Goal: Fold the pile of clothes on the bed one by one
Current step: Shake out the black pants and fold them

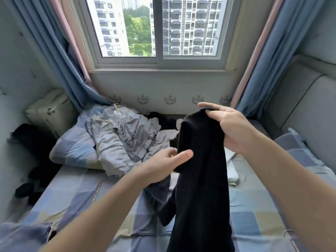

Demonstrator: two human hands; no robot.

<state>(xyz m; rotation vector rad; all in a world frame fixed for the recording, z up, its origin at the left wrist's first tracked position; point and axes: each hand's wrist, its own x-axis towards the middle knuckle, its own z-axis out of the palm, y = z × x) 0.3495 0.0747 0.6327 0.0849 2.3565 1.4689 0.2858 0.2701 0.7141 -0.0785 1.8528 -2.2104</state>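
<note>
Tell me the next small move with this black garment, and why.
Probably slide the left hand up the black garment to its top edge beside the right hand, then spread the two apart. It hangs bunched in a narrow column, held high by the right and pinched lower at its side by the left; it needs opening flat before folding.

My bed [87, 200] wore a blue-checked sheet. At ten o'clock lay a checked pillow [72, 150], and a grey-blue heap of clothes [120, 137] slumped over it. Black clothes [160, 118] sat at twelve. A folded white piece [231, 171] lay at two o'clock, and a dark garment [158, 190] was crumpled at the centre.
</note>
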